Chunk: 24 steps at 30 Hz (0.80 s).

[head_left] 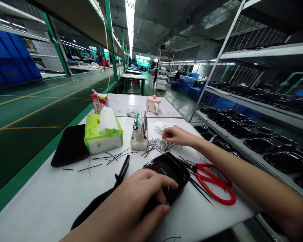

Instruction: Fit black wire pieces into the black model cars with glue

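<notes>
My left hand point(143, 198) lies over a glossy black plastic part point(175, 168), its fingers curled on the near side of the part. Beyond it, my right hand point(175, 135) is at a pile of small silvery pieces point(157, 144), thumb and fingertips pressed together; anything between them is too small to make out. Red-handled scissors point(214, 183) lie right of the black part, with thin black strips point(202, 191) beside them. A small holder point(139, 143) with a green cutter point(136, 121) and tweezers point(145, 124) stands left of the silvery pile.
A green tissue pack point(103, 134) and a black slab point(70, 144) sit at the left. Farther back are a lidded mug point(153, 104) and a drink carton point(99, 102). Racks of black parts point(262, 144) line the right side.
</notes>
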Each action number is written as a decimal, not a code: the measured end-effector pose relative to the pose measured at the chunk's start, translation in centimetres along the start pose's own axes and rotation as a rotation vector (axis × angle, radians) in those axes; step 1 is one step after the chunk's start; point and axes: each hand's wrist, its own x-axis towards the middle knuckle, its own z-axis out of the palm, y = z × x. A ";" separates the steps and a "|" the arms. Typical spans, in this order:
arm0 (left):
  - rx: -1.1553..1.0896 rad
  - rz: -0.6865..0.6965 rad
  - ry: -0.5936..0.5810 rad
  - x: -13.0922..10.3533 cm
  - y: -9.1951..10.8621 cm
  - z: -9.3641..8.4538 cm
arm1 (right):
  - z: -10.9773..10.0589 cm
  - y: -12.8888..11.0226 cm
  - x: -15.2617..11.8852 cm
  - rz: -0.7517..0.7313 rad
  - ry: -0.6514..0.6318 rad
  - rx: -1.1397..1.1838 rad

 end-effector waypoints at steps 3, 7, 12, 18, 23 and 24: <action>0.000 -0.012 -0.004 0.0 0.2 0.0 | 0.0 0.0 0.0 0.002 -0.014 0.015; 0.005 -0.006 -0.001 -0.1 0.4 -0.1 | 0.0 -0.1 -0.2 -0.002 -0.021 0.037; 0.007 -0.013 -0.001 -0.2 0.1 0.0 | 0.2 0.2 -0.4 0.002 0.001 0.057; -0.018 -0.043 -0.019 0.1 0.1 -0.1 | -0.2 0.3 -0.3 0.003 -0.027 0.030; -0.030 -0.090 -0.052 0.1 0.5 -0.4 | -0.6 0.0 -0.2 -0.012 -0.082 0.027; -0.033 -0.085 -0.052 0.1 0.5 -0.4 | -0.6 0.0 -0.2 -0.014 -0.085 0.036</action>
